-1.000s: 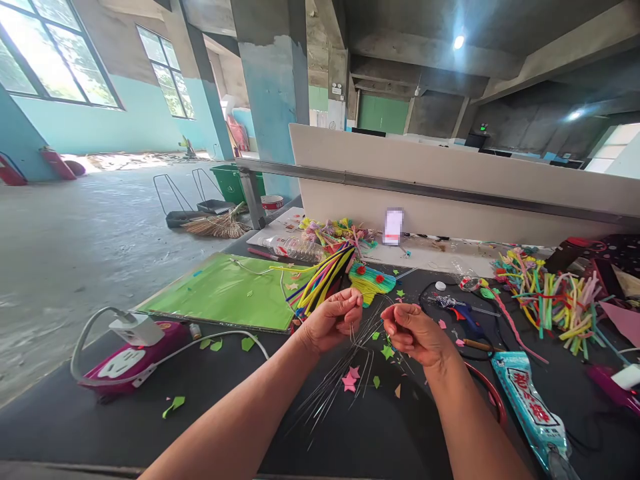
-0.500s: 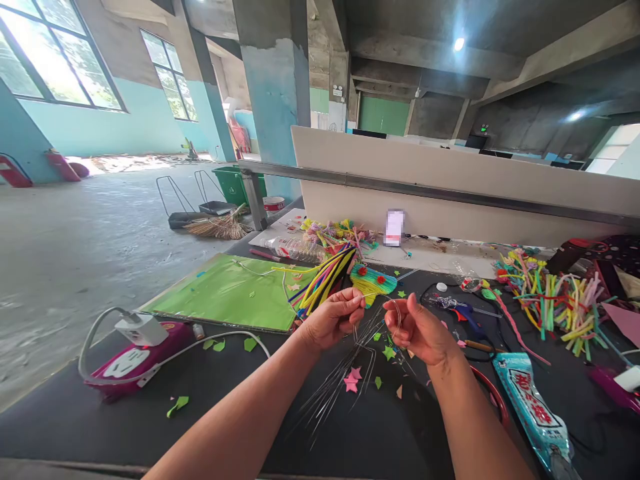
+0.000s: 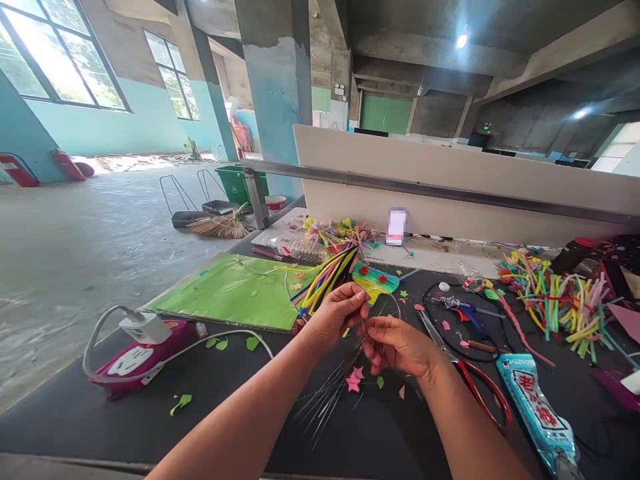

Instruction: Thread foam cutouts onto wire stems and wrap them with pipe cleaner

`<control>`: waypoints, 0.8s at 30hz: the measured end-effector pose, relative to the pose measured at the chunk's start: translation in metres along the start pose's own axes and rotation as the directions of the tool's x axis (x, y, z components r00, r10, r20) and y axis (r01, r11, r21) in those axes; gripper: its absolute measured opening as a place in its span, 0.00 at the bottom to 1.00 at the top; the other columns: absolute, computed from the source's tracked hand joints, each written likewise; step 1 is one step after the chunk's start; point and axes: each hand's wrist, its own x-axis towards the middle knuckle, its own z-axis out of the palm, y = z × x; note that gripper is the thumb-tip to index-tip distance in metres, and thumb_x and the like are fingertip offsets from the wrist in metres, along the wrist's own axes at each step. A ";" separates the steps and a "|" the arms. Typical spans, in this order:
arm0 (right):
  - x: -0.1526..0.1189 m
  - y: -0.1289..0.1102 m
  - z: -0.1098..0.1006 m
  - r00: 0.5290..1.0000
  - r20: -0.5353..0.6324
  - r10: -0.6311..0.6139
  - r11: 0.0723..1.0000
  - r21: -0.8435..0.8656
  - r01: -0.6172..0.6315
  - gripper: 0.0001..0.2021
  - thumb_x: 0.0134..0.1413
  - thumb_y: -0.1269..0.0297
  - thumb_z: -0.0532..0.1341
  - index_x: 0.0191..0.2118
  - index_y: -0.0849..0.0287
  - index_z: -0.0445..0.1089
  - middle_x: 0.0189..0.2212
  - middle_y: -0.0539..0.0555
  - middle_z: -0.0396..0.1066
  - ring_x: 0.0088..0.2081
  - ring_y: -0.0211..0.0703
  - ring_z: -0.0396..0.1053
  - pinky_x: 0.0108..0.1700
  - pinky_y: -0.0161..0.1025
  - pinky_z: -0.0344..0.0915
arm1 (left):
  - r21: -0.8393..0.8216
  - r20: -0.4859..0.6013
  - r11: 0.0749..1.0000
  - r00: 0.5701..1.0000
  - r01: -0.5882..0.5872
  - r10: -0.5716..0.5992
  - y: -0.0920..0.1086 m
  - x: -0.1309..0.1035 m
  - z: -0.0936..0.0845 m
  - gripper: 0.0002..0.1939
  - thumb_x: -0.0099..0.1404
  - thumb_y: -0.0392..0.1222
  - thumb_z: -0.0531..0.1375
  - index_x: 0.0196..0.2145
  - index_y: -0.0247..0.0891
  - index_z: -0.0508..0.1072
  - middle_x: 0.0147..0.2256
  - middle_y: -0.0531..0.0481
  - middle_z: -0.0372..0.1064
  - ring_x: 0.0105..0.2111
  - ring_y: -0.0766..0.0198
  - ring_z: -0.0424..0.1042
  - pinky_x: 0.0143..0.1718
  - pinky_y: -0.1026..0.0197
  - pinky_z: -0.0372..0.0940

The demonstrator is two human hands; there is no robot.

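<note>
My left hand (image 3: 340, 315) is closed in a pinch on a thin wire (image 3: 399, 303), which bows out to the right in a loop. Just below it, my right hand (image 3: 397, 343) is also closed, thumb and fingers on the same wire near the left fingertips. Under both hands a bundle of thin metal wires (image 3: 327, 387) lies on the black table. Pink paper stars (image 3: 354, 380) rest beside the bundle. Behind my hands lie a yellow and teal knitted-looking piece with red dots (image 3: 375, 277) and a bunch of coloured pipe cleaners (image 3: 325, 280).
Red-handled scissors (image 3: 483, 387), a blue glue gun (image 3: 470, 317) and a teal packet (image 3: 537, 407) lie to the right. A purple power strip (image 3: 145, 353) and green sheet (image 3: 225, 293) are at left. More pipe cleaners (image 3: 565, 300) pile up far right. A phone (image 3: 397, 227) stands behind.
My right hand has moved left and down, its fingers closing on the wire by my left hand. The wire now forms a wider loop. The scissors show more fully.
</note>
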 end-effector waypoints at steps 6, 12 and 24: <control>-0.001 -0.005 0.000 0.999 -0.048 -0.009 0.999 -0.036 0.007 0.13 0.52 0.59 0.63 0.38 0.64 0.70 0.19 0.45 0.58 0.16 0.23 0.43 0.17 0.26 0.37 | 0.044 0.000 0.999 1.000 -0.014 0.014 0.000 -0.002 0.007 0.11 0.60 0.45 0.59 0.28 0.35 0.65 0.23 0.53 0.66 0.15 0.74 0.55 0.15 0.69 0.56; -0.003 -0.007 0.000 0.994 -0.104 -0.041 0.996 -0.088 0.032 0.11 0.52 0.60 0.62 0.36 0.65 0.72 0.16 0.44 0.57 0.15 0.24 0.39 0.17 0.29 0.34 | -0.013 0.021 1.000 1.000 0.013 -0.013 0.004 0.000 0.003 0.09 0.62 0.43 0.57 0.30 0.34 0.66 0.24 0.50 0.68 0.15 0.75 0.57 0.16 0.70 0.52; -0.006 -0.007 -0.003 0.998 0.063 -0.008 1.000 0.010 0.008 0.10 0.53 0.61 0.62 0.34 0.65 0.70 0.14 0.43 0.53 0.15 0.25 0.40 0.16 0.27 0.37 | -0.249 0.214 0.956 0.971 0.157 -0.104 -0.005 0.000 -0.004 0.09 0.63 0.44 0.55 0.34 0.35 0.66 0.24 0.52 0.65 0.14 0.75 0.56 0.17 0.67 0.58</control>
